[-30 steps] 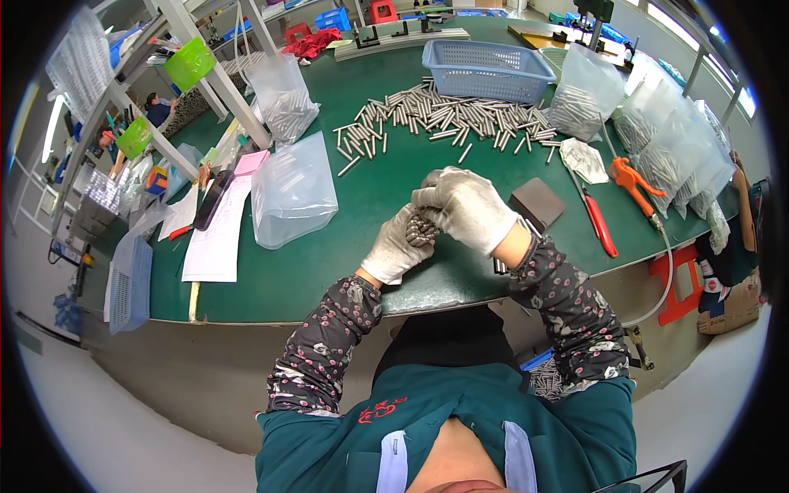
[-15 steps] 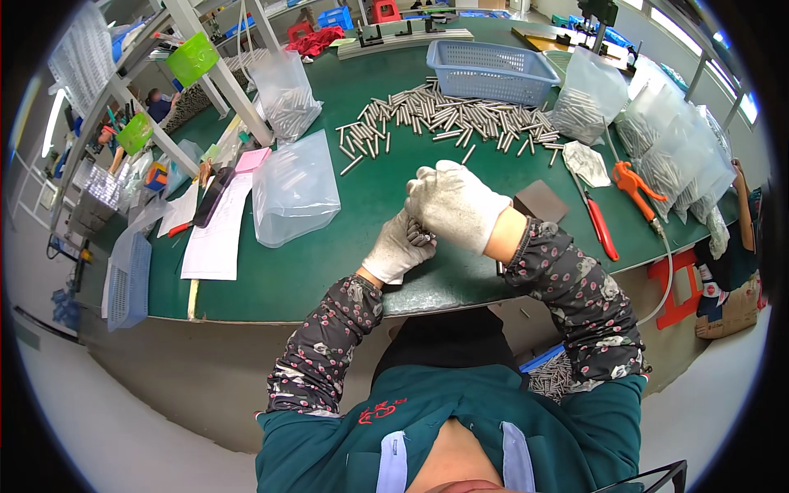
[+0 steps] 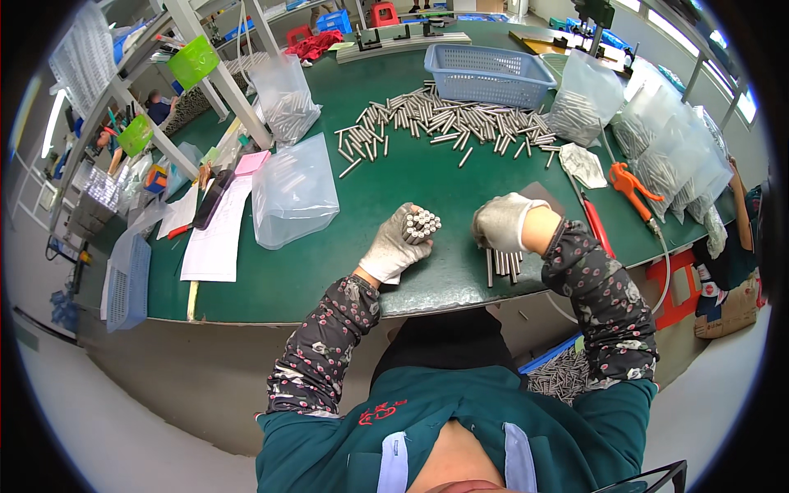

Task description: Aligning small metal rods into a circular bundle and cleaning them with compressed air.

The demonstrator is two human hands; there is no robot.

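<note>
My left hand (image 3: pixel 393 251), in a worn whitish glove, is closed round an upright bundle of short metal pins (image 3: pixel 422 227), their round ends facing up. To its right, my gloved right hand (image 3: pixel 501 223) is curled with its back toward me; whatever its fingers hold is hidden. Several loose metal pins (image 3: pixel 504 267) lie side by side on the green table just below that hand, near the front edge. Farther back a wide heap of similar pins (image 3: pixel 460 117) spreads over the table.
A blue plastic basket (image 3: pixel 491 76) stands behind the heap. Pin-filled plastic bags (image 3: pixel 588 99) crowd the right side, near an orange air gun (image 3: pixel 634 191) and red-handled pliers (image 3: pixel 597 228). Papers (image 3: pixel 215 238) and a clear bag (image 3: pixel 294 193) lie at left. A brown block (image 3: pixel 541 195) sits behind my right hand.
My right hand has moved from above my left hand to the right, over the loose pins. The bundle's ends in my left hand are now uncovered.
</note>
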